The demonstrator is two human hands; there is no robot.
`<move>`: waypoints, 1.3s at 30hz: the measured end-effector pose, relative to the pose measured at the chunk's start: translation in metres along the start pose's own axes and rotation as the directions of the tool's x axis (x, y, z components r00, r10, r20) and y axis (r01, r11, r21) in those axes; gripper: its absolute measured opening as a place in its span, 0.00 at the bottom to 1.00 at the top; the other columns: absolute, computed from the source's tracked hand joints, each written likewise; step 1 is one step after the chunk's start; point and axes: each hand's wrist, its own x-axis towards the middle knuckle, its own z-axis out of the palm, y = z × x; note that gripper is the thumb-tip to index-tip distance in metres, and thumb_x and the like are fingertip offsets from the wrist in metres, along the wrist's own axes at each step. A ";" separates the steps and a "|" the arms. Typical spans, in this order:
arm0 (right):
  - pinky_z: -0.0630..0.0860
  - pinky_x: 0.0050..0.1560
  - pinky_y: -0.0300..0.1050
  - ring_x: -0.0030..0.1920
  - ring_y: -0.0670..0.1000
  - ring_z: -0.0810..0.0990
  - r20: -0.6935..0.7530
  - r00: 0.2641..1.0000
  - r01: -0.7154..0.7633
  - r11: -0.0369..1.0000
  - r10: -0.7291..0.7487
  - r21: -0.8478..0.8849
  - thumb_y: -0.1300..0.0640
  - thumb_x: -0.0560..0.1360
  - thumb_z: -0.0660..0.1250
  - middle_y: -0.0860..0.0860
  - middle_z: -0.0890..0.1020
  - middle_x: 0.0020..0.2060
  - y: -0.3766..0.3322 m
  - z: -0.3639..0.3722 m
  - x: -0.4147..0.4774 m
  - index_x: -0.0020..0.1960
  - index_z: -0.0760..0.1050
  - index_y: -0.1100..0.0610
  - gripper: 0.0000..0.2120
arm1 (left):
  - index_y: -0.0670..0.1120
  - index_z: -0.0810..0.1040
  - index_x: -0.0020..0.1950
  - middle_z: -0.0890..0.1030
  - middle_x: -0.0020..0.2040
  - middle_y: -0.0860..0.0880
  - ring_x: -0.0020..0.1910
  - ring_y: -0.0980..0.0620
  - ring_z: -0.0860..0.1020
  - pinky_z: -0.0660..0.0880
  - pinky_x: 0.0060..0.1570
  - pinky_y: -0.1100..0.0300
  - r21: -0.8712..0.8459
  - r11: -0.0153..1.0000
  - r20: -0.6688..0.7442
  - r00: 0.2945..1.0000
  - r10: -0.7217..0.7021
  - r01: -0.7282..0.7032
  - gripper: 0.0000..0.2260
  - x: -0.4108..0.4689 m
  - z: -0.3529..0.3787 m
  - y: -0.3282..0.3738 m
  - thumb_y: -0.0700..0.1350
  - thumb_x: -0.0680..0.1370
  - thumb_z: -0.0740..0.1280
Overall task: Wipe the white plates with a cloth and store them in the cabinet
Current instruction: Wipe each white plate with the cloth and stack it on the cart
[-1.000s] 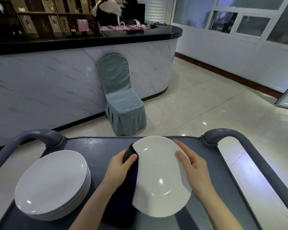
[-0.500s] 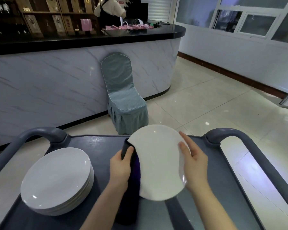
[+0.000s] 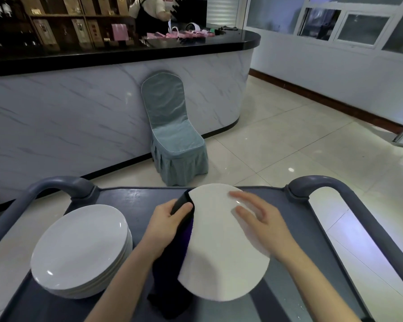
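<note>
Head view, looking down at the cart (image 3: 140, 201): this looks like the wiping step, mid-plate. The left hand (image 3: 165, 226) has its fingers and thumb curled round a dark cloth (image 3: 172, 270), pinching it against the left rim of one white plate (image 3: 221, 252) that's held tilted above the cart top. The right hand (image 3: 263, 226) is laid on the plate's right side with fingers straight and spread, not curled round anything, so it reads as steadying or turning it.

A stack of plates (image 3: 79, 249) sits on the cart just left of the left arm, well clear of the held one.

My guess for the next move: rotate the plate through the cloth to cover the rest of the rim and face, keeping a firm hold, since a tilted glossy plate could slip.

Hard to call:
- the right hand is motion-blurred, so exact finger contact is fuzzy
- can't tell if we're seeing the plate's top or underside
- the left fingers behind the cloth are hidden
- no cabinet in sight anywhere
</note>
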 end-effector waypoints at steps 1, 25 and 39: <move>0.66 0.58 0.23 0.62 0.32 0.75 0.053 0.999 -0.008 1.000 0.008 -0.007 0.61 0.79 0.67 0.31 0.81 0.57 -0.002 0.001 0.000 0.60 0.80 0.44 0.15 | 0.42 0.80 0.41 0.81 0.35 0.53 0.33 0.57 0.75 0.72 0.34 0.66 0.037 0.999 0.047 0.999 0.012 -0.014 0.11 0.003 -0.003 0.004 0.48 0.79 0.68; 0.71 0.58 0.27 0.59 0.35 0.79 -0.041 0.994 -0.095 0.979 0.104 0.179 0.66 0.78 0.67 0.34 0.83 0.54 0.000 0.016 0.003 0.58 0.83 0.46 0.18 | 0.47 0.81 0.43 0.84 0.37 0.54 0.34 0.59 0.78 0.74 0.35 0.68 0.188 0.982 0.138 0.990 -0.019 -0.008 0.07 0.012 -0.009 0.009 0.48 0.79 0.68; 0.68 0.60 0.30 0.60 0.32 0.74 -0.384 0.877 -0.155 0.926 0.290 0.345 0.66 0.78 0.65 0.36 0.78 0.60 0.024 0.080 -0.022 0.61 0.77 0.40 0.22 | 0.47 0.80 0.47 0.84 0.46 0.47 0.46 0.48 0.81 0.79 0.49 0.52 -0.419 0.880 -0.318 0.872 -0.373 0.223 0.06 -0.028 0.025 -0.034 0.48 0.80 0.66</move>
